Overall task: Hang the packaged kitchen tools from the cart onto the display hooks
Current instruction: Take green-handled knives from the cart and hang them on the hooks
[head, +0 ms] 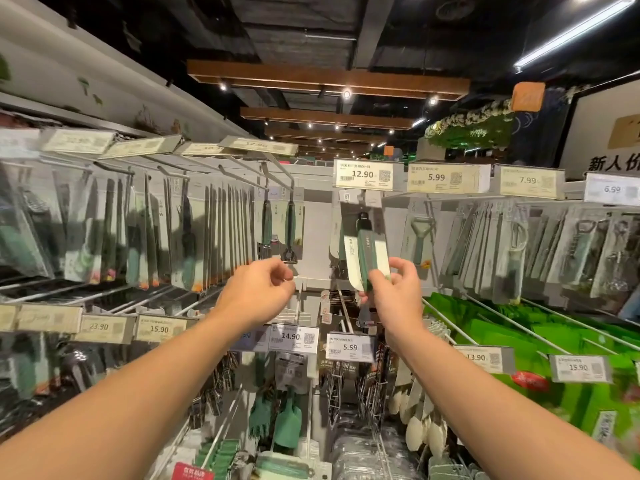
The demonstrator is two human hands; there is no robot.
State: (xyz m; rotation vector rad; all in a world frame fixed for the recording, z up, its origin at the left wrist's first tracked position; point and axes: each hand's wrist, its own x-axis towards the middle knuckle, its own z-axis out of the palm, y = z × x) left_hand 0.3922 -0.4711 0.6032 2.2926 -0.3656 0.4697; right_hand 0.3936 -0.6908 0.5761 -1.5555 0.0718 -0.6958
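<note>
My right hand (pixel 393 289) pinches the lower end of a packaged green-handled kitchen tool (pixel 366 252). The pack is raised with its top at the display hook (pixel 362 195) under the 12.90 price tag (pixel 367 173); whether it hangs on the hook I cannot tell. My left hand (pixel 261 291) hovers just left of it at the same height, fingers loosely curled, holding nothing. To its upper right hangs a packaged green-handled peeler (pixel 290 230) on its own hook.
Rows of hooks with hanging packaged tools fill the left (pixel 138 230) and right (pixel 502 244) sides. Price tags line the hook ends. Green packets (pixel 519 327) lie at the lower right. More packaged tools (pixel 284 420) hang below my arms.
</note>
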